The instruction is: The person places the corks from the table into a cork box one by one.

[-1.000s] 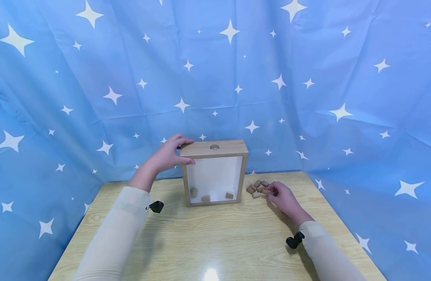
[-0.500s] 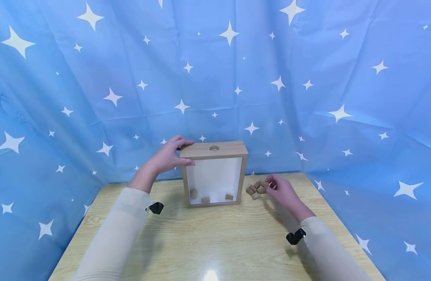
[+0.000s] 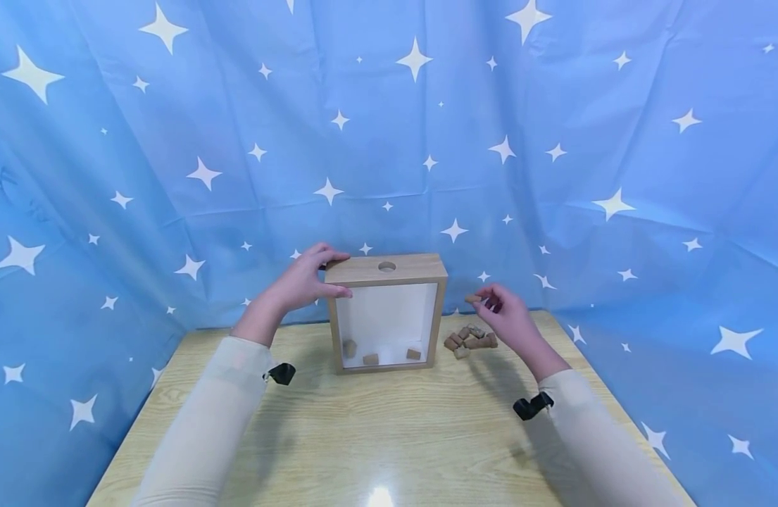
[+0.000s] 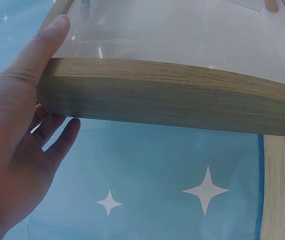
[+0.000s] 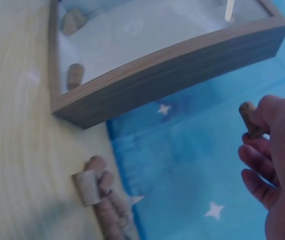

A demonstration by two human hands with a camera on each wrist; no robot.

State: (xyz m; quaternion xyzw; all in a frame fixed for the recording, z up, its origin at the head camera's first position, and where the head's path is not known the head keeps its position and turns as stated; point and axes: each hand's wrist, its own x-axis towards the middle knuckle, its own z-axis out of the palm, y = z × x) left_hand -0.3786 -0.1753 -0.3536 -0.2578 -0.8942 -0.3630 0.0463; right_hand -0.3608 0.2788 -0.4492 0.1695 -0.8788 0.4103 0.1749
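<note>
A shallow wooden box (image 3: 441,317) with a clear front stands upright on the table. It has a round hole (image 3: 386,267) in its top edge, and 3 corks, one of them this cork (image 3: 371,359), lie on its floor. My left hand (image 3: 303,282) grips the upper left corner, thumb (image 4: 47,45) across the front and fingers behind. Right of the box, my right hand (image 3: 512,324) pinches a cork (image 5: 248,119) between thumb and fingers, in the air over a pile of corks (image 3: 480,342). The held cork (image 3: 472,298) is about level with the box's upper part.
The light wood table (image 3: 363,436) stretches toward me in front of the box. A blue curtain with white stars (image 3: 389,141) hangs behind and on both sides. Black wrist cameras, such as this camera (image 3: 533,406), sit on both sleeves.
My right hand has picked a cork from the pile, raised it off the table and moved slightly left. The left hand and the box have stayed in place.
</note>
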